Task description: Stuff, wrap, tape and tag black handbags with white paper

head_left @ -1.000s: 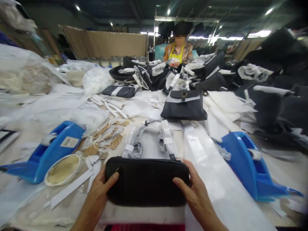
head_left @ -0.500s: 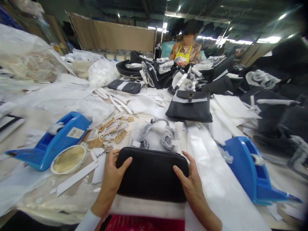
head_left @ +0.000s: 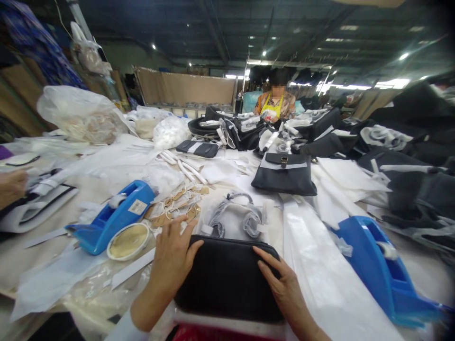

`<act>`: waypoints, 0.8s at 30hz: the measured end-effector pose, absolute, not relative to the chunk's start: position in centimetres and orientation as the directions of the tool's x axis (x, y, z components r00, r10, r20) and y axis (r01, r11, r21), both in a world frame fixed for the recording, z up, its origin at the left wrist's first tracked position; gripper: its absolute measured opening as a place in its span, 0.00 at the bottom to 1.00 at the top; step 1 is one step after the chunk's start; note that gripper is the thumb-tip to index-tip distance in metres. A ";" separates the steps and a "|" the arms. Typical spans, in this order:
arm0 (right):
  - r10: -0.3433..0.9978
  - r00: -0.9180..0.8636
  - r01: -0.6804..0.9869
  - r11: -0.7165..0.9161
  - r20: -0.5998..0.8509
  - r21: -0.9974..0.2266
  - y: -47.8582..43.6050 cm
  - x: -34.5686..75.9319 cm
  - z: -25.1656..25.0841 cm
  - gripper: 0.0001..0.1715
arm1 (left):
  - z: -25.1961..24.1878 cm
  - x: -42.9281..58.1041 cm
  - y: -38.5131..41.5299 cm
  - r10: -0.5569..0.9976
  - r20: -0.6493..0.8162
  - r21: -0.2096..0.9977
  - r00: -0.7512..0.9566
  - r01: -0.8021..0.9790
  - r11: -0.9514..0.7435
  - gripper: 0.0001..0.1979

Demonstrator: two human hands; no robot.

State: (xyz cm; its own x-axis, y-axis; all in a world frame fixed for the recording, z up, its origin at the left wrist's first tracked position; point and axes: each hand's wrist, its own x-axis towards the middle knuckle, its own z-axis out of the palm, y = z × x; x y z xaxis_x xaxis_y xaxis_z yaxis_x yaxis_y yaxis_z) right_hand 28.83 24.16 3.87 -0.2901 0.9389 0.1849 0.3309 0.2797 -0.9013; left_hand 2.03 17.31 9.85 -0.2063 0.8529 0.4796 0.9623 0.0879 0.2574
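Note:
A flat black zip bag [head_left: 229,282] with rounded corners is tilted up in front of me at the near table edge. At its upper left corner, my left hand [head_left: 172,265] has the thumb on the front and the fingers stretched past the edge. My right hand [head_left: 284,284] grips the upper right side, its fingertips lying on the front face. Right behind the bag lies a clear plastic packet [head_left: 236,215] with a wrapped, coiled strap or handle in it. Brown tags with white strings [head_left: 176,203] lie beyond my left hand.
Blue tape dispensers stand left [head_left: 117,213] and right [head_left: 377,270]. A round tub [head_left: 128,240] sits by the left one. Farther back are a black buckled bag [head_left: 284,177] and heaped black bags. Another person's hand [head_left: 12,187] shows at far left; a person [head_left: 273,106] is opposite.
My view has tilted up and swung left. My left fingers have come forward over the bag's corner, and my right fingers have moved onto its front. Another person's hand has come into view at left.

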 end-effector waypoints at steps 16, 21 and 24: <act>0.937 -0.285 0.335 0.295 0.203 -0.895 24.3 28.5 3.9 0.20 | 12.2 1.2 26.9 0.971 0.162 -0.076 0.177 0.983 -0.167 0.10; 0.943 -0.280 0.365 0.277 0.179 -0.889 24.3 28.4 4.3 0.20 | 14.7 6.2 25.8 0.958 0.211 -0.061 0.196 0.981 -0.187 0.15; 0.944 -0.272 0.359 0.278 0.185 -0.891 24.2 28.3 4.5 0.20 | 15.3 9.7 27.9 0.945 0.260 0.005 0.199 0.978 -0.207 0.18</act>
State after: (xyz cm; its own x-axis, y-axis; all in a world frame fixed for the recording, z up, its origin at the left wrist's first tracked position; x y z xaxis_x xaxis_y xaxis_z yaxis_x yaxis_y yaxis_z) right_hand 28.35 24.24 4.51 -0.2717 0.9444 0.1850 0.3594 0.2780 -0.8908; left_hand 9.66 27.86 15.30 0.1987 0.9451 0.2595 0.9783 -0.2069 0.0046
